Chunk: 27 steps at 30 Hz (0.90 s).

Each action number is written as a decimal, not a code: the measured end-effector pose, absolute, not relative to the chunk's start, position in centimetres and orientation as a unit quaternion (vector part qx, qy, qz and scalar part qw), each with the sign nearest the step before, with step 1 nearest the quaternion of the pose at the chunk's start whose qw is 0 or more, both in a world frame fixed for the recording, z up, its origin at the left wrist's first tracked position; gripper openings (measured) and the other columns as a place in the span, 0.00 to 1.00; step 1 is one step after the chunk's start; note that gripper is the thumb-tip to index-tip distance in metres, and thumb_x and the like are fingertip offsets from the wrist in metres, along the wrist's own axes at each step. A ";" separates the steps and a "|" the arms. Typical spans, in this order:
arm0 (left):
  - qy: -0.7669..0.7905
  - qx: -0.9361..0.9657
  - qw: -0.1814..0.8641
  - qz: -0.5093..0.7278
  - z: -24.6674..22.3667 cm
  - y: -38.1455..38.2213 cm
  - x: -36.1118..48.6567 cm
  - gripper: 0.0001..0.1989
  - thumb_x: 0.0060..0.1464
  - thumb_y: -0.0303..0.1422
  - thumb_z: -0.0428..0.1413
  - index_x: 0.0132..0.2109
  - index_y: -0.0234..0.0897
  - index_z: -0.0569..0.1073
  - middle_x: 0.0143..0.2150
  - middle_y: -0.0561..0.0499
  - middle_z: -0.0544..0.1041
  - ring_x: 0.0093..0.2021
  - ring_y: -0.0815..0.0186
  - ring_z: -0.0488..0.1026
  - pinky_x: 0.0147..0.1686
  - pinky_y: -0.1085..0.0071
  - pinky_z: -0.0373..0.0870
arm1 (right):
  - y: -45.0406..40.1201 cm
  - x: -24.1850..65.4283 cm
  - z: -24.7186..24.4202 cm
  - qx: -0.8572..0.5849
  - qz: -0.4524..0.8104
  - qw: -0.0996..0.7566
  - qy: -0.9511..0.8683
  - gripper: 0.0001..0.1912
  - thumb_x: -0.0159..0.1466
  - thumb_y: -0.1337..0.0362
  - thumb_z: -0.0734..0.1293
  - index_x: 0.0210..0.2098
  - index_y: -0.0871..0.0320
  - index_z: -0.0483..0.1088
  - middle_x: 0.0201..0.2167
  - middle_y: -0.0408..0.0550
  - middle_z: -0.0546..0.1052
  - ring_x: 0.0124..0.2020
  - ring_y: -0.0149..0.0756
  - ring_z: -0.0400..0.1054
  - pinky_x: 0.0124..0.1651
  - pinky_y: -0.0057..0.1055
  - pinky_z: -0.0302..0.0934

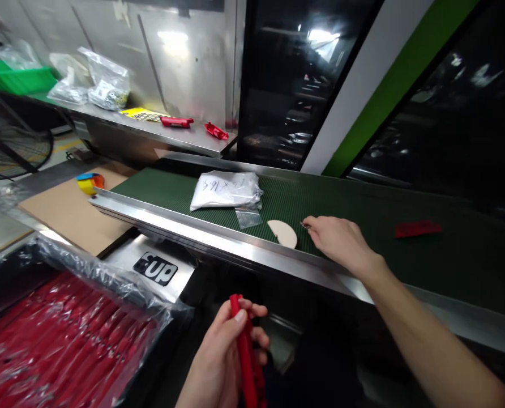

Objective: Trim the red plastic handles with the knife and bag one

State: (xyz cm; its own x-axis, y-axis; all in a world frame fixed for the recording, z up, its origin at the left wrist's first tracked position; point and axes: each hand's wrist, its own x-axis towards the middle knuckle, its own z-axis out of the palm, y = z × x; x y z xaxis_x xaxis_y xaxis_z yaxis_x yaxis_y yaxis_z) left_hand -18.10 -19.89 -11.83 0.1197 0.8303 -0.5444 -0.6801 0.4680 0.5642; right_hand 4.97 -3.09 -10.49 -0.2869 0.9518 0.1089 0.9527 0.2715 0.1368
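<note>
My left hand is closed around a long red plastic part, held upright in front of the conveyor's near rail. Over the green conveyor belt, my right hand pinches a small dark object between thumb and fingertips; its kind is too small to make out. Just left of that hand lies a cream half-round disc on the belt. Farther right on the belt rests another red part.
A white plastic-wrapped packet with handwriting lies on the belt. At lower left, a plastic-lined box holds many red parts. Tape rolls sit on cardboard. Behind, a metal shelf carries bags and two red pieces.
</note>
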 end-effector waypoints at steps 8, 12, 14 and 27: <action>0.450 0.071 0.730 0.509 -11.5 -20.0 -19.4 0.13 0.58 0.33 0.56 0.49 0.34 0.69 0.49 0.42 0.75 0.35 0.67 0.72 0.31 0.71 0.68 | 1.4 -4.1 -11.3 -0.479 0.017 -0.015 -0.878 0.10 0.69 0.61 0.63 0.45 0.59 0.71 0.46 0.49 0.74 0.46 0.36 0.69 0.49 0.39 0.66; 0.437 0.075 0.735 0.513 -11.8 -19.9 -19.6 0.16 0.56 0.35 0.58 0.50 0.34 0.68 0.48 0.41 0.75 0.34 0.65 0.73 0.29 0.69 0.68 | 3.4 -6.6 -13.0 -0.468 0.059 -0.011 -0.881 0.11 0.68 0.59 0.65 0.44 0.60 0.71 0.45 0.49 0.74 0.46 0.37 0.69 0.50 0.41 0.66; 0.436 0.079 0.730 0.520 -12.1 -19.8 -19.7 0.17 0.54 0.36 0.60 0.49 0.34 0.68 0.47 0.42 0.75 0.33 0.65 0.73 0.28 0.69 0.67 | 3.9 -6.7 -13.4 -0.477 0.075 0.007 -0.876 0.11 0.68 0.59 0.65 0.43 0.61 0.71 0.44 0.49 0.74 0.45 0.37 0.70 0.50 0.41 0.66; 0.501 0.274 0.580 0.581 -11.1 -18.3 -19.6 0.18 0.50 0.35 0.65 0.45 0.39 0.67 0.37 0.54 0.72 0.32 0.74 0.67 0.32 0.78 0.65 | -10.7 -4.9 -8.8 -0.420 0.397 0.211 -0.788 0.14 0.72 0.57 0.57 0.37 0.56 0.71 0.33 0.40 0.74 0.36 0.28 0.69 0.40 0.24 0.64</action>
